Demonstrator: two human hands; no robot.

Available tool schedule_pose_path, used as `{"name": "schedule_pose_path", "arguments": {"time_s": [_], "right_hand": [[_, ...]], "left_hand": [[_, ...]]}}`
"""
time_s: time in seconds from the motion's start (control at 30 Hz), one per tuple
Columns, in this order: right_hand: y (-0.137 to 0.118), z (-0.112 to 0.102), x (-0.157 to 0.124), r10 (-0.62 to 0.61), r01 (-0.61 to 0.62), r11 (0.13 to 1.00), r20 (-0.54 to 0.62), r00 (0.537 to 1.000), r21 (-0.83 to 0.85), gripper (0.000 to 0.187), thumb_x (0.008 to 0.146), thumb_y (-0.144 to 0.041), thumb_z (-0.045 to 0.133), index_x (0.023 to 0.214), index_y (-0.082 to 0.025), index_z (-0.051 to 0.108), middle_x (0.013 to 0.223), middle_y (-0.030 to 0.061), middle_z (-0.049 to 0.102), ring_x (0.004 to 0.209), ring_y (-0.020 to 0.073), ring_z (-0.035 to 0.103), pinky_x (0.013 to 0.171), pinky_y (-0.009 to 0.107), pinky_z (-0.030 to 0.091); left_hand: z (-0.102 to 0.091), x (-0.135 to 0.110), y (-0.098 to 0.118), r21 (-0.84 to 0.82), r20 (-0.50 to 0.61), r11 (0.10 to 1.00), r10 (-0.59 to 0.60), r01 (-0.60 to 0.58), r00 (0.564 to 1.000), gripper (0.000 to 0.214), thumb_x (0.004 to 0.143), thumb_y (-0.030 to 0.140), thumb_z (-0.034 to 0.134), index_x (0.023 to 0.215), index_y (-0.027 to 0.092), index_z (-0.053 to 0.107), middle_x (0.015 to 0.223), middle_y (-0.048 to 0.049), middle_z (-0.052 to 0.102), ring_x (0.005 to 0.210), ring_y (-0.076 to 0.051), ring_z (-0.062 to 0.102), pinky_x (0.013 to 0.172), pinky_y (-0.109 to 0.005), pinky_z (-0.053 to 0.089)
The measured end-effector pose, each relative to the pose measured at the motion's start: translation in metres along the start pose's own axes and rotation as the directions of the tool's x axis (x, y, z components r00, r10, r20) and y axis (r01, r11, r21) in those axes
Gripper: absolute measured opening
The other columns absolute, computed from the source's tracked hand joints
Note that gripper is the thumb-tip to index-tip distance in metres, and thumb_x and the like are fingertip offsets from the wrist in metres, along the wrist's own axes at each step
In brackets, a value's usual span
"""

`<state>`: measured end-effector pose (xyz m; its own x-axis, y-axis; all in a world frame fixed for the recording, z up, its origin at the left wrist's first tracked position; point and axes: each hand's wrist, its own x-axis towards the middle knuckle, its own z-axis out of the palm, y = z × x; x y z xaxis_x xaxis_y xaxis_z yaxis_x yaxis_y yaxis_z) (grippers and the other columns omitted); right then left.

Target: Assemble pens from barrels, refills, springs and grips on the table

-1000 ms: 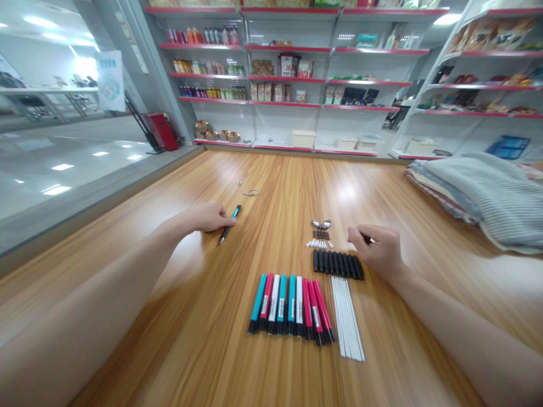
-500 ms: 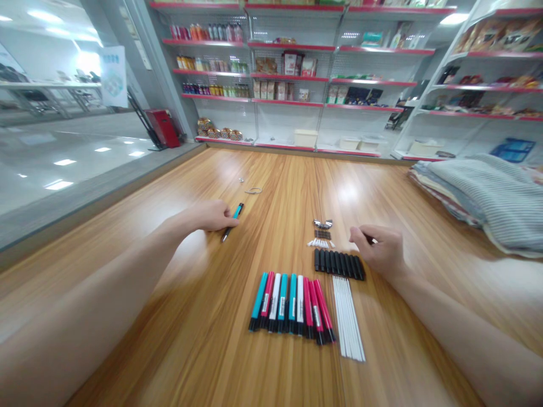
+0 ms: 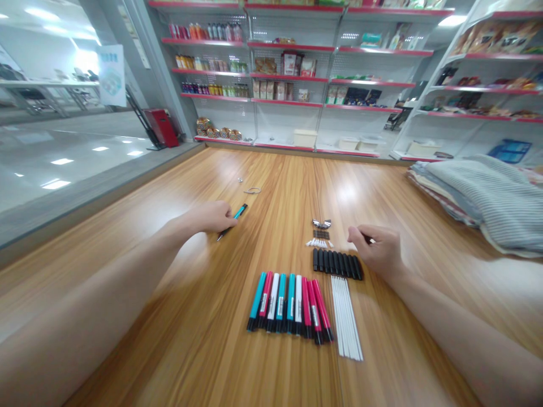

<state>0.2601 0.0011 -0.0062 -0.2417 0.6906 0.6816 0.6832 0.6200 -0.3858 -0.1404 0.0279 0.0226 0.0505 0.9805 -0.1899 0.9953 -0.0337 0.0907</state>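
Pen (image 3: 240, 212): one, teal barrel, dark ends; beyond and left of the row of barrels (image 3: 291, 302), well apart from it; lies aslant, table contact unclear to me.
Handling: I judge it light, stiff, smooth enough to slip or roll; not fragile under a mild squeeze.
Hold: best taken, I judge, across mid-barrel, both ends left free.
Left hand (image 3: 215, 216): thumb and fingers pinching the pen near its middle.
Right hand (image 3: 376, 243): curled into a loose fist, beyond and right of the row; I see nothing in it.
Row: nine, teal, pink and white, side by side, black near ends.
White rods (image 3: 347, 317): one bundle, just right of the row.
Black sleeves (image 3: 337, 264): one rank, just beyond the row's right end.
White tips (image 3: 319, 243), metal pieces (image 3: 321, 224): small, farther beyond the row's right half.
Table (image 3: 203, 345): wood-grained, flat, glossy; carries the row.
Cloths (image 3: 479, 195): soft pile, far right of the row.
Shelves (image 3: 288, 103): stocked, red-edged, well beyond the row.
Floor (image 3: 76, 150): pale, shiny, far left of the row.
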Motion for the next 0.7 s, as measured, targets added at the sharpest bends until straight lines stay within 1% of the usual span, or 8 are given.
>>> {"name": "schedule_pose_path", "arguments": {"time_s": [0.13, 0.27, 0.4, 0.57, 0.7], "right_hand": [[0.0020, -0.0001, -0.0012, 0.013, -0.013, 1.000, 0.006, 1.000, 0.003, 0.033, 0.085, -0.028, 0.056, 0.056, -0.015, 0.065, 0.052, 0.0006, 0.058, 0.046, 0.0097, 0.050, 0.050, 0.024, 0.036], [0.0036, 0.0015, -0.0012, 0.031, -0.031, 1.000, 0.008, 0.999, 0.004, 0.033, 0.085, -0.029, 0.056, 0.057, -0.016, 0.065, 0.051, 0.0005, 0.058, 0.046, 0.0099, 0.050, 0.050, 0.024, 0.036], [0.0034, 0.0041, -0.0003, 0.036, -0.036, 0.999, 0.003, 0.999, 0.008, 0.034, 0.085, -0.030, 0.055, 0.056, -0.015, 0.065, 0.051, 0.0005, 0.058, 0.046, 0.0099, 0.050, 0.050, 0.024, 0.035], [0.0015, 0.0036, 0.0024, 0.007, -0.006, 1.000, -0.022, 1.000, 0.022, 0.036, 0.085, -0.031, 0.054, 0.054, -0.016, 0.064, 0.047, 0.0002, 0.056, 0.044, 0.0095, 0.047, 0.047, 0.023, 0.033], [0.0045, 0.0057, 0.0064, 0.050, -0.050, 0.998, -0.017, 0.999, 0.034, 0.037, 0.086, -0.030, 0.053, 0.054, -0.015, 0.063, 0.047, -0.0004, 0.053, 0.043, 0.0088, 0.046, 0.047, 0.023, 0.032]], "left_hand": [[0.0012, 0.0000, 0.0013, 0.019, -0.019, 1.000, 0.010, -0.009, 1.000, 0.038, 0.073, 0.047, 0.048, 0.072, 0.015, 0.068, 0.071, -0.0087, 0.070, 0.063, -0.019, 0.061, 0.055, -0.026, 0.036], [0.0026, -0.0002, 0.0035, 0.033, -0.010, 0.999, 0.001, -0.001, 1.000, 0.041, 0.075, 0.048, 0.045, 0.070, 0.015, 0.067, 0.070, -0.0089, 0.069, 0.063, -0.019, 0.061, 0.055, -0.026, 0.036], [0.0035, 0.0005, 0.0057, 0.062, -0.024, 0.998, -0.015, 0.017, 1.000, 0.042, 0.077, 0.049, 0.043, 0.075, 0.015, 0.068, 0.076, -0.0098, 0.071, 0.068, -0.020, 0.062, 0.057, -0.026, 0.038], [0.0030, 0.0012, 0.0057, 0.078, -0.002, 0.997, -0.005, 0.005, 1.000, 0.043, 0.076, 0.051, 0.043, 0.072, 0.016, 0.068, 0.074, -0.0101, 0.071, 0.067, -0.021, 0.063, 0.057, -0.026, 0.038], [0.0044, 0.0019, 0.0032, 0.119, 0.028, 0.993, 0.006, -0.009, 1.000, 0.048, 0.078, 0.054, 0.037, 0.074, 0.017, 0.068, 0.076, -0.0098, 0.070, 0.069, -0.022, 0.063, 0.057, -0.027, 0.037]]}}
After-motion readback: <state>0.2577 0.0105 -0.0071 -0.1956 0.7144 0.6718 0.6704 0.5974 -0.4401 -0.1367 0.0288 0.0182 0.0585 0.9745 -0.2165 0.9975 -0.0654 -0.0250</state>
